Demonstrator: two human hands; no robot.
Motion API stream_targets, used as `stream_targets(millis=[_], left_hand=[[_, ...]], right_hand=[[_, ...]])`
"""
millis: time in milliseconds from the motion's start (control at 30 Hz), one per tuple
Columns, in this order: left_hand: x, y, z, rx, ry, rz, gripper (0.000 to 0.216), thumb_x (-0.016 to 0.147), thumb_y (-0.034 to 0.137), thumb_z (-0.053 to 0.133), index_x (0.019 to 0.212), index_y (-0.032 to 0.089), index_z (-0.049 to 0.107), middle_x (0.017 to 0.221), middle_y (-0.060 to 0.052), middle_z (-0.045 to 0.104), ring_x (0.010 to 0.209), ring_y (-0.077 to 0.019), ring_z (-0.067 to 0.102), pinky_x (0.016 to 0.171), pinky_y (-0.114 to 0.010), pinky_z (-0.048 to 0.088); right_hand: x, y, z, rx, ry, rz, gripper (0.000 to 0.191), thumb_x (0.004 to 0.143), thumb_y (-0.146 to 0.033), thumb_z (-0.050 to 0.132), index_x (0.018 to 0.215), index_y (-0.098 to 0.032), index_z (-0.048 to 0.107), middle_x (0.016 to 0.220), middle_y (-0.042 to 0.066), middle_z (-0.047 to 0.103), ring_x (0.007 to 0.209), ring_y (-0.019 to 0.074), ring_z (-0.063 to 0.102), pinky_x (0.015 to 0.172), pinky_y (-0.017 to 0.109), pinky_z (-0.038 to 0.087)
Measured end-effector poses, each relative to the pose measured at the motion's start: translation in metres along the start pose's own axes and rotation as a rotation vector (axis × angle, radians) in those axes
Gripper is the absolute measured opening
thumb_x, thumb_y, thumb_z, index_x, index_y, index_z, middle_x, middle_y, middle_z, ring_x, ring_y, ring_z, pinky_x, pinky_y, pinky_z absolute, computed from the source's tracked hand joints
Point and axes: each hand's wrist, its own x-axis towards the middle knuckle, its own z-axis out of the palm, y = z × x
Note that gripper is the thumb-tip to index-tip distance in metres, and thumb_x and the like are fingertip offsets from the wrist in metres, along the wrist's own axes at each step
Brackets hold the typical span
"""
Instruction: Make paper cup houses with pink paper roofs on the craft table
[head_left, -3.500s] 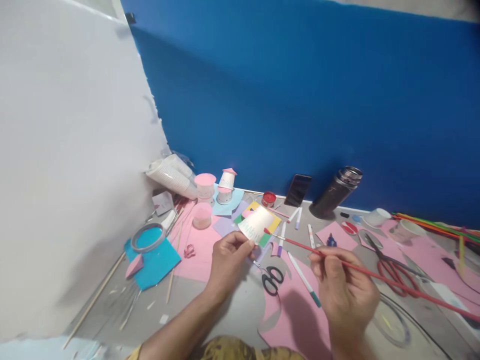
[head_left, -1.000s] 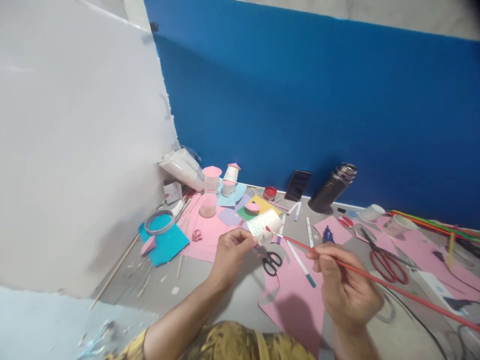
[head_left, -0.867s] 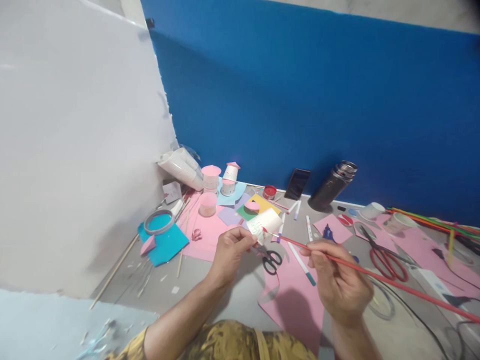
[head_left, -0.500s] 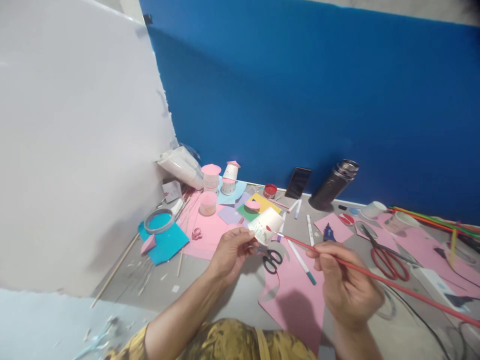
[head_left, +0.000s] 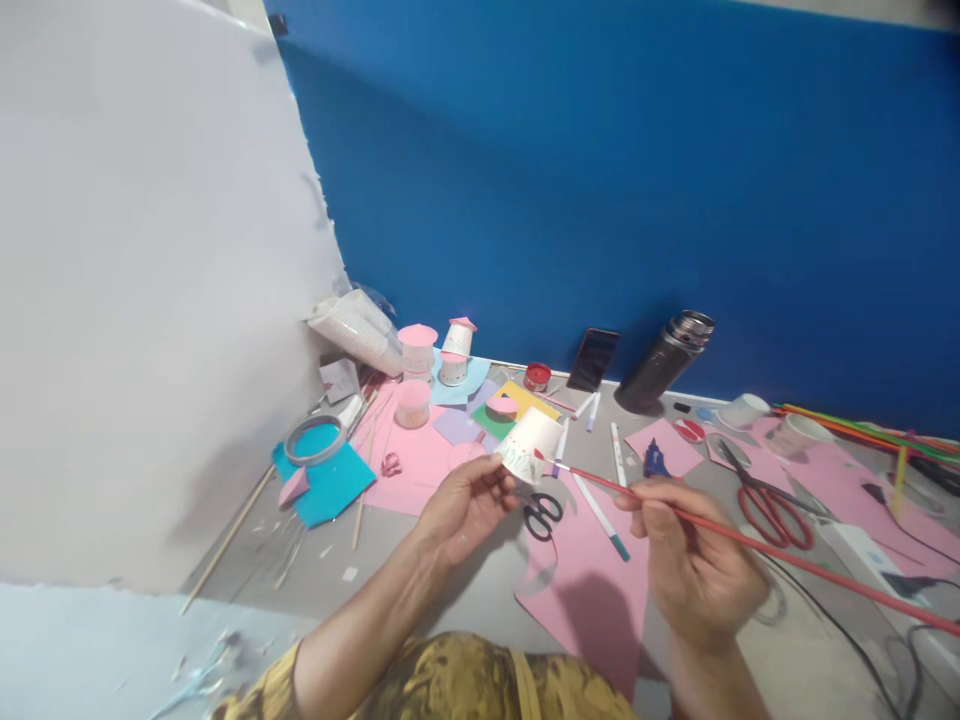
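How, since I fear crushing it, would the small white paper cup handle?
Probably light: the left hand holds the small white paper cup by fingertips alone. Likely crushable, being thin paper. Its round wall might roll.

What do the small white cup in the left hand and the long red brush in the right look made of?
The white cup looks like thin paper: matt, opaque, with greenish marks drawn near its rim. The red brush has a slim, straight, evenly red handle, probably painted wood, though plastic is possible.
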Motion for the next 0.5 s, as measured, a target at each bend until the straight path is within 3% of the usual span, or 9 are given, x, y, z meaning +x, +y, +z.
stream_targets(millis=[200,333,500], left_hand=[[-0.0014,0.0012,0.0037,-0.01,0.011,-0.014,0.011,0.089,0.009,0.062,0.079,0.009,0.066,0.061,-0.005,0.061,0.057,-0.014,0.06,0.057,-0.026,0.05],[-0.0006,0.0015,0.0036,-0.011,0.024,-0.033,0.018,0.093,0.011,0.058,0.076,0.009,0.065,0.061,-0.006,0.06,0.057,-0.0137,0.058,0.058,-0.026,0.05],[0.0007,0.002,0.0038,-0.064,0.011,-0.064,0.02,0.095,0.011,0.056,0.076,0.009,0.064,0.062,-0.005,0.059,0.057,-0.0127,0.058,0.058,-0.026,0.049]], right_hand=[[0.0003,0.0003,-0.0032,-0.015,-0.05,0.021,0.011,0.097,-0.016,0.064,0.098,-0.019,0.074,0.08,0.002,0.075,0.053,0.012,0.061,0.051,0.025,0.054],[0.0,0.001,-0.0036,-0.015,0.01,0.036,0.011,0.097,-0.016,0.064,0.099,-0.019,0.075,0.08,0.002,0.075,0.052,0.0118,0.061,0.05,0.025,0.054],[-0.0003,0.0012,-0.0056,-0.02,-0.01,0.035,0.01,0.096,-0.016,0.065,0.098,-0.019,0.075,0.079,0.002,0.075,0.052,0.0114,0.061,0.05,0.025,0.054]])
